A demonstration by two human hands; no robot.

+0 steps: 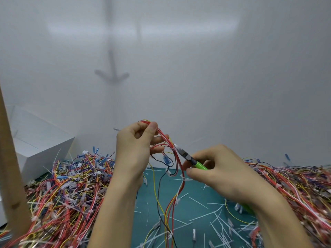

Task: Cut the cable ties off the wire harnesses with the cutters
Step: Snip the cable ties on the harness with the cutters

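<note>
Backdrop: plain white wall [215, 68] fills the upper half of the view, with faint grey shadows on it.

Work surface: teal mat [193, 212], bare only in the middle strip.

Left pile [68, 194]: a dense tangle of red, yellow, blue and black wire harnesses, many with white ties on them. Right pile [300, 190]: the same mix, mostly red, running to the frame edge.

White box [41, 140] sits behind the left pile against the wall. A wooden post [10, 167] leans across the far left of the view.

Left hand [134, 151]: raised above the mat, thumb and fingers pinching the top of one wire harness [179, 162]. The harness loops at the fingers and hangs down to the mat between the two forearms.

Right hand [225, 169]: fingers curled round the green handles of the cutters [200, 165], thumb underneath.

Cutter head: dark, pointing up and left, its tip at a white cable tie [173, 149] wrapped round the held harness just below the left fingers. Cannot tell whether the blades have closed on it.

Cut tie scraps [206, 214]: thin white strips scattered over the mat.
</note>
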